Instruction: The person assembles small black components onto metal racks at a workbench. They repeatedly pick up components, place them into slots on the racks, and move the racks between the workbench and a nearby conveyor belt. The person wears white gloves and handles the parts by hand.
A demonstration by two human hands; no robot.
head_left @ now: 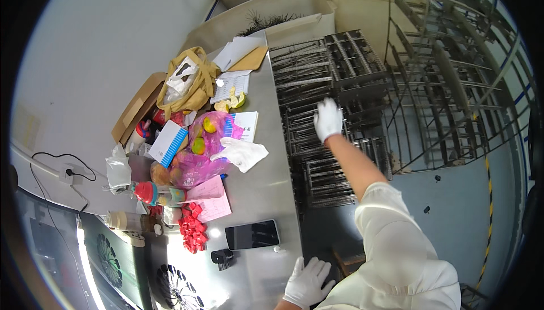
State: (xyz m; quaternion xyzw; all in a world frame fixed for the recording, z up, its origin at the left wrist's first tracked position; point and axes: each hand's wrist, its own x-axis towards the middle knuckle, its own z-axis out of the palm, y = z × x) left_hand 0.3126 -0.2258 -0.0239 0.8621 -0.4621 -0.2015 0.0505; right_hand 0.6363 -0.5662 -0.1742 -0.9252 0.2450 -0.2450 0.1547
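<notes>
My left hand (307, 283), in a white glove, rests by the near edge of the metal table (258, 202) with its fingers spread and nothing in them. My right arm is stretched forward past the table's right side. At its end, my right hand (328, 120), also gloved in white, is over the stacked metal racks (309, 118), fingers reaching out and apparently holding nothing; whether the fingertips touch a bar I cannot tell. A black phone (253, 234) lies on the table ahead of my left hand, with a small black object (221, 257) beside it.
Along the table lie a loose white glove (242, 152), a pink bag (195, 165) with fruit, red pieces (193, 229), papers (233, 86) and a tan bag (190, 86). Large pale bins (309, 4) stand behind. Tall metal frames (453, 77) occupy the right, above a grey floor (453, 196).
</notes>
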